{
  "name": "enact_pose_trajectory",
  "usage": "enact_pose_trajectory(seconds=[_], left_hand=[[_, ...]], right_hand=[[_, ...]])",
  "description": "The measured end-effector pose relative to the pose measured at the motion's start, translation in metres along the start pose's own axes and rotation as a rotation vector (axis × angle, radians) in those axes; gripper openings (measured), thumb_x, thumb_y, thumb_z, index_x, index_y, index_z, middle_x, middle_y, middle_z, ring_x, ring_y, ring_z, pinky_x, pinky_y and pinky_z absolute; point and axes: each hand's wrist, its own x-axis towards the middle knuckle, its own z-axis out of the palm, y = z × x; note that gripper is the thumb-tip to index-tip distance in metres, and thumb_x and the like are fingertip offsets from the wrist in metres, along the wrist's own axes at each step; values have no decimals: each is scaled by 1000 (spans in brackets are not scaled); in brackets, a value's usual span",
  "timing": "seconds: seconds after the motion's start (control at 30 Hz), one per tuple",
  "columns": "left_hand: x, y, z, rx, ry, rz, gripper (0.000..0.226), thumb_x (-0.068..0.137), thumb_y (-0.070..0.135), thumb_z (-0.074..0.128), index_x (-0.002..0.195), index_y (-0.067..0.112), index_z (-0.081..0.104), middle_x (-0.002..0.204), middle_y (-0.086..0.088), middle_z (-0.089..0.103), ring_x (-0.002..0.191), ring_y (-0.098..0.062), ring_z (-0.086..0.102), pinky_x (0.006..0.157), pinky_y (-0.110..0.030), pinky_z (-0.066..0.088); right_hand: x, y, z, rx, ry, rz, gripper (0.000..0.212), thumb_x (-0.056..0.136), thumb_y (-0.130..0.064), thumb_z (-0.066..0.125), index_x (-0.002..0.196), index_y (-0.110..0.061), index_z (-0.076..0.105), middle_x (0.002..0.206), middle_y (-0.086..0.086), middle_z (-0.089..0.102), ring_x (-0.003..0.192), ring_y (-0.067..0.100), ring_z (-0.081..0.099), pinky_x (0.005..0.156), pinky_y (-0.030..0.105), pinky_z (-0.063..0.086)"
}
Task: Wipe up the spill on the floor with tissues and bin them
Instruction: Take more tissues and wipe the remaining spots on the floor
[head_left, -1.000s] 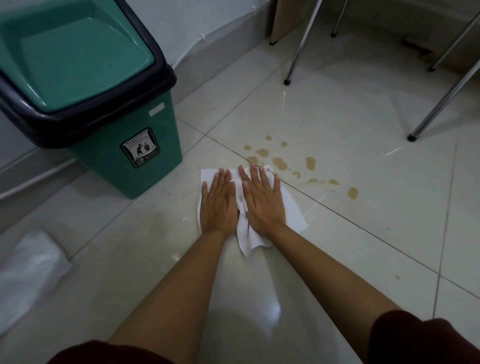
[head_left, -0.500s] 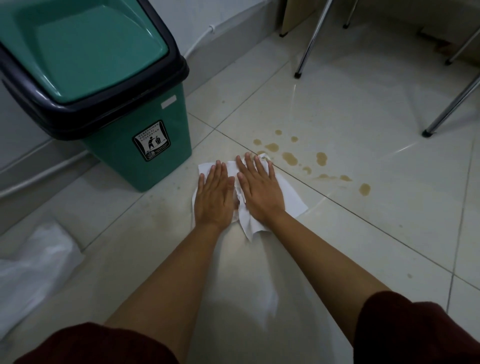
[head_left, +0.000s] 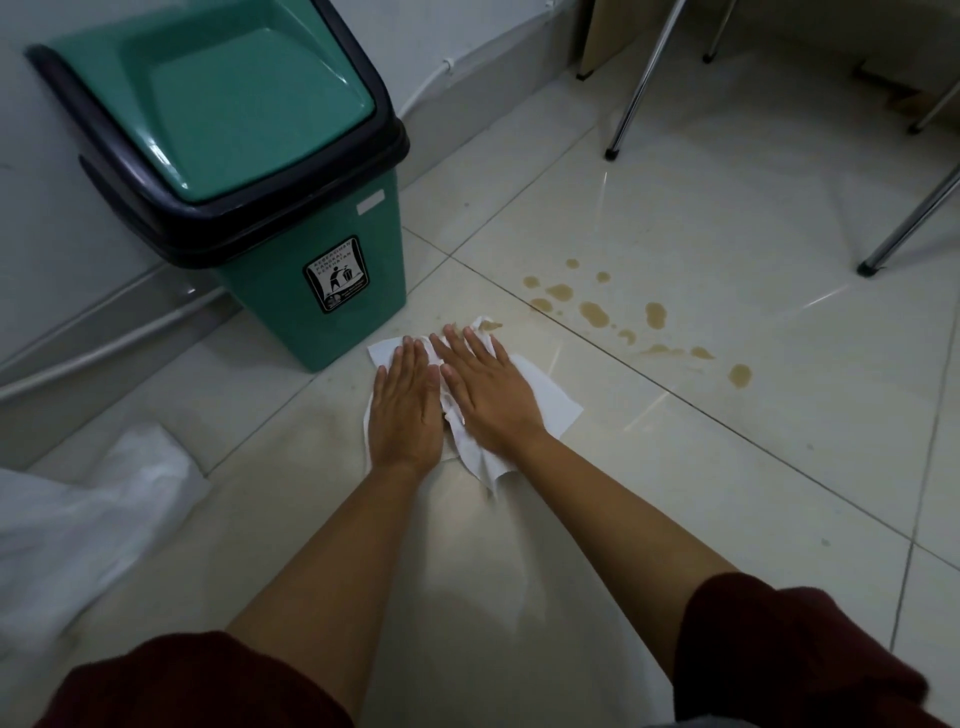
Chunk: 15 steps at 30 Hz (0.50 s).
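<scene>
A white tissue (head_left: 550, 402) lies flat on the pale tiled floor. My left hand (head_left: 405, 410) and my right hand (head_left: 491, 387) press it down side by side, fingers straight and pointing away from me. Brown spill drops (head_left: 595, 314) are scattered on the tiles just beyond and to the right of the tissue; its far edge touches the nearest drop. A green bin (head_left: 311, 270) with a black rim and a green swing lid stands to the left of the hands, against the wall.
A white plastic bag (head_left: 88, 514) lies on the floor at the lower left. Metal chair legs (head_left: 631, 104) stand at the back, with another chair leg (head_left: 906, 231) at the right. A white cable (head_left: 104, 332) runs along the wall base behind the bin.
Both hands have pushed the tissue left along the floor towards the bin, off the spill's near edge. The camera view has shifted, so the bin sits closer to centre.
</scene>
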Motion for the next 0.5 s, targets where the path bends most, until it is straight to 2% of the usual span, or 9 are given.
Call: enact_pose_trajectory(seconds=[0.07,0.2,0.3,0.4,0.5], left_hand=[[-3,-3,-1,7,-18,34,52,103,23,14,150,12,-3,161,-2,-3,148,-10,-4,119,-25,-8],[-14,6,-1,-53,-8,46,53,101,20,17,149,12,-5,160,-3,-1,148,-11,-2,117,-22,-10],[-27,19,8,90,-35,124,65,98,20,27,138,15,-23,159,-7,-11,148,-17,-7,117,-27,-11],[-40,44,15,87,-64,206,68,98,27,29,140,14,-23,159,-7,-13,148,-19,-9,116,-27,-13],[-57,71,23,93,-103,286,66,99,33,26,138,16,-24,158,-7,-15,148,-20,-11,115,-27,-15]], right_hand=[[-5,-1,-1,8,21,10,50,106,-31,16,155,-23,8,163,-3,7,151,12,0,123,32,-1],[-28,0,-1,87,62,63,50,106,-29,19,154,-22,11,163,-2,11,150,11,4,123,31,-2],[-52,8,-2,77,56,122,51,105,-31,18,155,-22,8,163,-4,5,150,8,-3,123,33,-2],[-81,20,-7,21,53,180,53,105,-31,16,155,-22,3,163,-5,-3,149,8,-9,123,33,-4],[-111,32,-12,-4,48,246,55,106,-30,22,155,-22,-2,162,-5,-9,148,7,-15,122,33,-7]])
